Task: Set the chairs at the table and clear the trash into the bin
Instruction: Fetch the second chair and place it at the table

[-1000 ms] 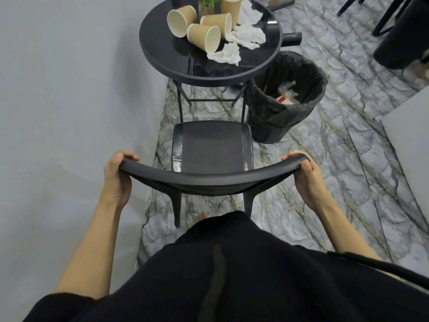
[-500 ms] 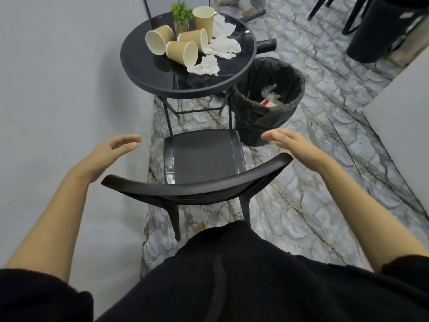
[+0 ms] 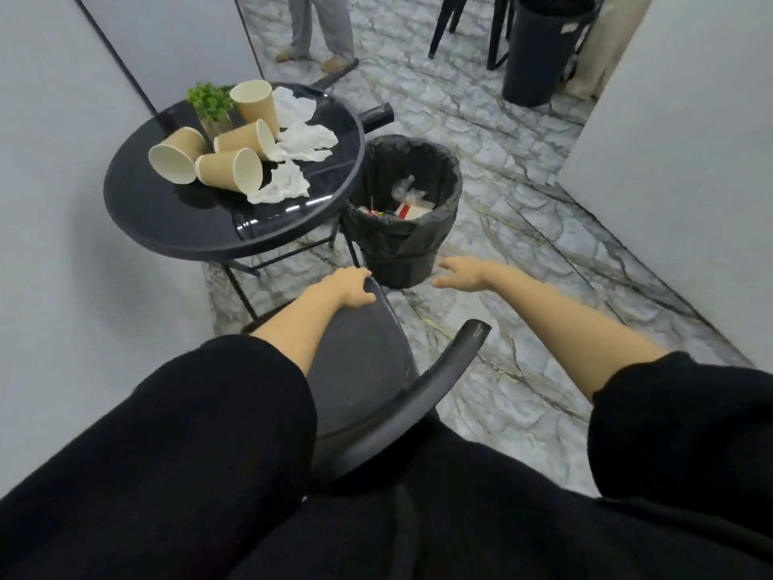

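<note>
A black chair point(image 3: 368, 370) stands in front of me, its seat near the round black table point(image 3: 175, 228). On the table lie several brown paper cups point(image 3: 228, 171) and crumpled white napkins point(image 3: 307, 140). A bin point(image 3: 401, 244) lined with a black bag stands right of the table, with some trash inside. My left hand point(image 3: 349, 286) reaches over the chair seat and rests at its far edge, fingers curled down. My right hand point(image 3: 460, 276) hovers open beside the bin's base, holding nothing.
A small green plant point(image 3: 209, 100) stands among the cups. Grey walls point(image 3: 62, 286) close in on the left and right. A second black bin point(image 3: 543, 48), chair legs point(image 3: 443, 31) and another person's legs point(image 3: 318, 31) are at the back on the marble floor.
Both hands let go of the chair's backrest and moved forward past it. My view has swung up and to the right, and I have moved closer to the table.
</note>
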The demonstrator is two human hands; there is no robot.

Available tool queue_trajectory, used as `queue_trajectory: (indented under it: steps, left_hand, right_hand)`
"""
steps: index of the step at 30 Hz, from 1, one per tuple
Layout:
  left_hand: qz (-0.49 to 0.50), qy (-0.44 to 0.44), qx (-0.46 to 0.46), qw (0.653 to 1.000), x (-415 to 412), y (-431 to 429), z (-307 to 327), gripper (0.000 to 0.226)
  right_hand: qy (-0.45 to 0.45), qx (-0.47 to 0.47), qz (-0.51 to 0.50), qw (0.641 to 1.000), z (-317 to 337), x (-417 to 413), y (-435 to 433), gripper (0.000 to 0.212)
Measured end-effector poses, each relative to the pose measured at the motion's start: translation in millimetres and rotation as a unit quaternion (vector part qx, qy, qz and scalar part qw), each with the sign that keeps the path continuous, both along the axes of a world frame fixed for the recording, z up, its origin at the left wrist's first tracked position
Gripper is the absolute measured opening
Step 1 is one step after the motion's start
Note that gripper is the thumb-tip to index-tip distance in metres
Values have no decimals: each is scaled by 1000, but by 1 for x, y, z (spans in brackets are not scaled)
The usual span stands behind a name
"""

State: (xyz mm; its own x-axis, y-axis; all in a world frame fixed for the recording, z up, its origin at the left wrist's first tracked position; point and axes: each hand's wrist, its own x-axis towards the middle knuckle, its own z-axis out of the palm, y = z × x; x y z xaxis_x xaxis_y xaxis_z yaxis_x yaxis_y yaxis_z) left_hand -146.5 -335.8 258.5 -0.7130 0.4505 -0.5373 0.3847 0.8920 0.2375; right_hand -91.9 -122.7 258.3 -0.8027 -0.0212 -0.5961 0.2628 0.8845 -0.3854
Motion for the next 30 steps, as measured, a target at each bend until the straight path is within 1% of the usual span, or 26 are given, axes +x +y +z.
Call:
queue_trajectory:
  steps: [2, 4, 6, 8, 12, 16, 23, 30]
  left_hand:
    - [-36, 6, -11, 999, -9, 28, -8, 65]
    - [-75, -8, -11, 997, -10, 58, -12, 65]
    - [-117, -29, -7, 993, -8, 117, -13, 64]
    - [-132, -35, -18, 990, -4, 142, -12, 64]
    - [-138, -20, -42, 989, -13, 156, -19, 63]
    - [-141, -24, -33, 989, -13, 224, -18, 63]
    - [-138, -37, -27, 989, -10, 345, -21, 63]
    - [-150, -46, -27, 987, -26, 423, -22, 64]
  right_hand:
    - [7, 4, -31, 999, 1, 4, 16, 63]
    - [10, 7, -65, 998, 3, 13, 36, 63]
    - [-1, 28, -114, 993, 4, 26, 81, 64]
    - [-13, 27, -126, 992, -2, 31, 104, 65]
    - [-8, 16, -127, 992, -2, 31, 110, 65]
    - [-18, 23, -141, 990, -7, 36, 181, 64]
    - [-20, 27, -130, 991, -8, 44, 299, 64]
    - [-23, 15, -147, 989, -14, 28, 383, 65]
